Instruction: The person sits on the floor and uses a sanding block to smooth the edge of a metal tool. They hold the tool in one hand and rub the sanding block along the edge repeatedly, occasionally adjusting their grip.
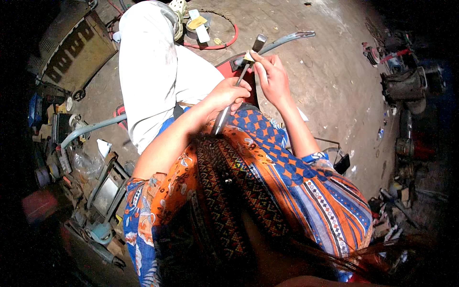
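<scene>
A hammer with a metal head and a slim metal shaft stands slanted in front of my lap, head end away from me. My left hand is closed around the middle of the shaft, and the thicker grip end points back toward my shirt. Just under the head, my right hand pinches a small yellow-and-white piece against the shaft. Whether that piece is cloth, paper or a pad I cannot tell. Below the hammer is a red object, partly covered by my hands and leg.
Grey bent tubes reach out on the right and left. Ahead, a red hose curves around a tin with cards on it. Metal parts and tools crowd the left floor; a dark motor-like machine stands at right.
</scene>
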Action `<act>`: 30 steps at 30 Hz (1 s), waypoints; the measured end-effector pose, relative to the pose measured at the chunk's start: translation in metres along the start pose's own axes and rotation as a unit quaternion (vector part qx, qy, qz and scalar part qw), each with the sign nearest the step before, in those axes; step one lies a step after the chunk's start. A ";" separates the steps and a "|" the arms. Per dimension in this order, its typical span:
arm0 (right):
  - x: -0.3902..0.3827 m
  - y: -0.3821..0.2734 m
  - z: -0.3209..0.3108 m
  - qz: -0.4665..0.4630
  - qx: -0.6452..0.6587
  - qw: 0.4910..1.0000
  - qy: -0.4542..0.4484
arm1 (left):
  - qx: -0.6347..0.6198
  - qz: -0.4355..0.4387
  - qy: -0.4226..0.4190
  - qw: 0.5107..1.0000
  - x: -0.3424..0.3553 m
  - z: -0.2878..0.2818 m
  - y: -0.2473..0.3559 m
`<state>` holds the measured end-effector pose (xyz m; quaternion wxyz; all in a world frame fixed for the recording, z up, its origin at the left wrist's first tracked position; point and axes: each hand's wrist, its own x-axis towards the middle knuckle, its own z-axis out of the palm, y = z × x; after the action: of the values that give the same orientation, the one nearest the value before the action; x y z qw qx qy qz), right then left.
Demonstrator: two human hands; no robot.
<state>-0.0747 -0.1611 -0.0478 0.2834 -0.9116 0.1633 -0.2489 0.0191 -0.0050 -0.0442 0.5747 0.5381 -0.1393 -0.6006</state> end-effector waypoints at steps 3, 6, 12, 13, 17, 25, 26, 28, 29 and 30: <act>-0.018 -0.013 -0.004 -0.040 0.066 0.996 -0.044 | -0.002 0.014 0.000 1.000 0.000 0.000 -0.001; -0.031 -0.025 -0.014 -0.018 0.074 0.990 -0.116 | 0.014 0.007 -0.007 1.000 -0.001 0.000 0.002; 0.003 -0.008 -0.004 -0.006 0.000 1.000 -0.005 | -0.003 0.008 -0.004 1.000 0.001 -0.001 -0.002; 0.006 -0.009 -0.004 0.008 0.016 1.000 -0.003 | -0.004 0.006 -0.003 1.000 0.001 -0.001 -0.002; -0.018 -0.022 -0.008 -0.022 0.049 0.997 -0.049 | -0.002 0.007 0.003 1.000 -0.003 0.002 0.001; 0.006 -0.022 -0.015 0.007 -0.068 0.997 -0.023 | 0.008 0.008 -0.005 1.000 0.001 0.000 -0.001; 0.010 -0.018 -0.011 0.008 -0.072 0.997 -0.014 | 0.009 0.007 -0.005 1.000 0.002 -0.001 -0.001; 0.010 -0.018 -0.007 0.002 -0.083 0.996 -0.013 | 0.006 0.012 -0.005 1.000 0.001 -0.001 -0.002; 0.004 -0.024 -0.007 -0.003 -0.091 0.996 -0.021 | 0.010 0.013 -0.005 1.000 0.001 -0.002 -0.003; -0.002 -0.028 -0.007 -0.009 -0.098 0.995 -0.029 | 0.014 0.014 -0.005 1.000 0.001 -0.003 -0.003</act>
<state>-0.0757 -0.1410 -0.0264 0.1950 -0.9434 0.1702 -0.2076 0.0199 -0.0039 -0.0480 0.5751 0.5410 -0.1576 -0.5931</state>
